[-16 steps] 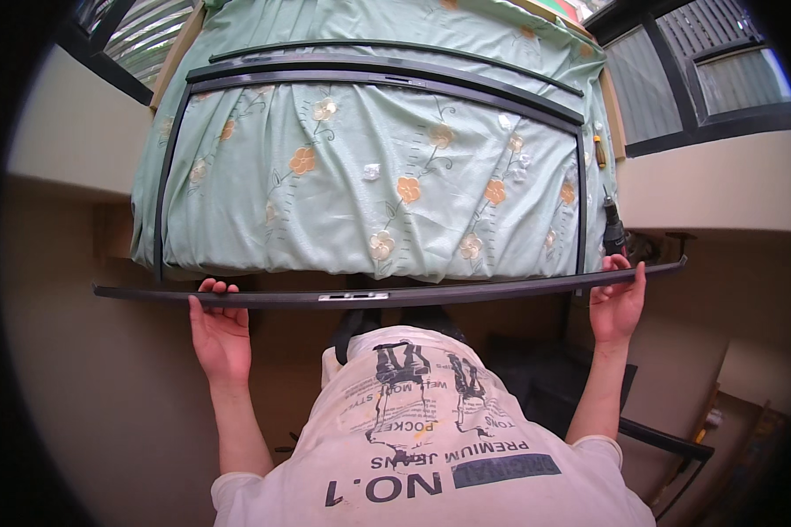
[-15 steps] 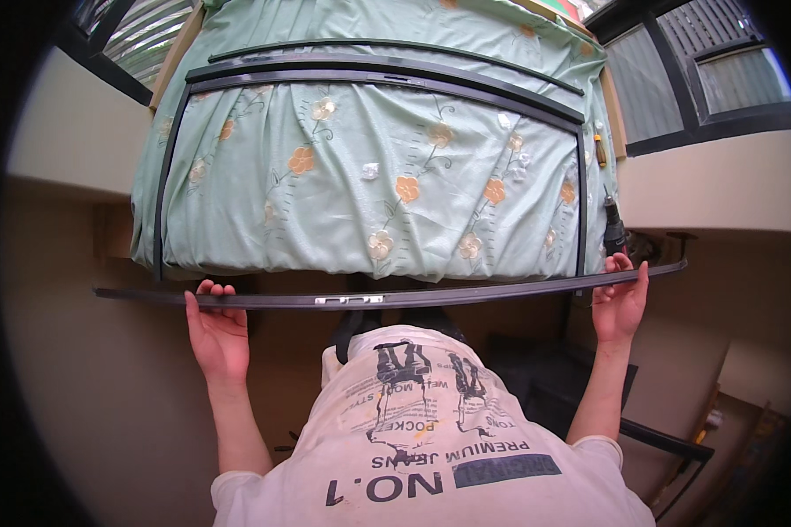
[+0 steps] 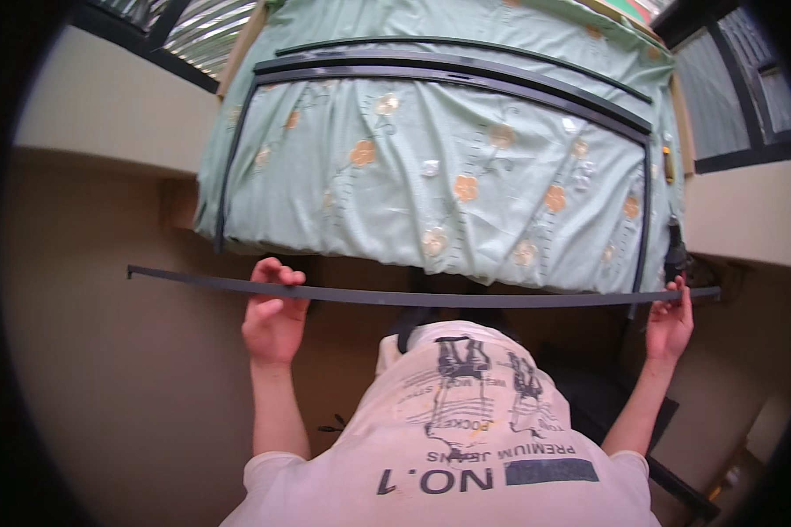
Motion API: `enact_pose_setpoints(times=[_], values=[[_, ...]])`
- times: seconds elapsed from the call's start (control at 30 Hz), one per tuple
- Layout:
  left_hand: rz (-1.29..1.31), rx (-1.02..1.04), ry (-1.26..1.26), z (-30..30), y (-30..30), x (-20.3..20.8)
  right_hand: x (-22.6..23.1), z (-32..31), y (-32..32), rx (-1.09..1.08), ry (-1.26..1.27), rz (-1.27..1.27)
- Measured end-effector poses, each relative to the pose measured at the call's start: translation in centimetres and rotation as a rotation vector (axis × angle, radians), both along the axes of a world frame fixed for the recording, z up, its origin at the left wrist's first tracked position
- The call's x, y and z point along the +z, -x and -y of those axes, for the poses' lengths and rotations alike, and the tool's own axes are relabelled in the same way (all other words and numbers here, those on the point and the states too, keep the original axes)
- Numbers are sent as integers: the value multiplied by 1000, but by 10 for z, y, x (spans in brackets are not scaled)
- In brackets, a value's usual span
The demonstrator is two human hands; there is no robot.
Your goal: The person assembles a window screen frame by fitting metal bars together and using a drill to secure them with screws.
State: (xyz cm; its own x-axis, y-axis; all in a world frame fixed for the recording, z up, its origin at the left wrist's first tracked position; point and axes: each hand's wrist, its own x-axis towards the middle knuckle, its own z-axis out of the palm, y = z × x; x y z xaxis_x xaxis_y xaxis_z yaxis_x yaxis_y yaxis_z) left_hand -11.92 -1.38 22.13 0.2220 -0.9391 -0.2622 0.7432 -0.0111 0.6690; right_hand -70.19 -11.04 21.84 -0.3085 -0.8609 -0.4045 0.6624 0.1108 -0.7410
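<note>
A long dark metal frame bar (image 3: 466,300) is held level in front of my body, with a plain flat face showing. My left hand (image 3: 275,325) grips it toward its left end, fingers over the far side and thumb on the near side. Close to the bar's right end, my right hand (image 3: 669,327) holds it between thumb and fingers. Beyond it, a three-sided dark metal frame (image 3: 448,74) lies on the bed, its two side bars reaching toward me. Another thin dark strip (image 3: 466,51) rests behind the frame's far bar.
A pale green floral cloth (image 3: 334,211) covers the bed. At its right edge are a power drill (image 3: 674,250) and a yellow-handled tool (image 3: 668,165). Windows (image 3: 721,97) and pale ledges (image 3: 114,114) flank it. Dark objects stand low at the right.
The bar has been rolled in my hands, so the face with the silver fitting no longer shows. My left hand has slid inward along it. The whole view has shifted.
</note>
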Motion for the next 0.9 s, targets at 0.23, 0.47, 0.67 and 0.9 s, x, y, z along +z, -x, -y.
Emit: enact_pose_setpoints(times=[0.23, 0.47, 0.67, 0.9], values=[[69, -9, 7, -4, 11, 5, -14, -1, 23, 38, 29, -28], [241, 57, -123, -20, 15, -27, -31, -11, 31, -28, 14, 2], [196, 200, -247, -37, 12, -46, -70, -26, 59, -116, -4, 55], [246, 596, -178, -78, -129, -51, -73, -25, 69, -247, -73, 18]])
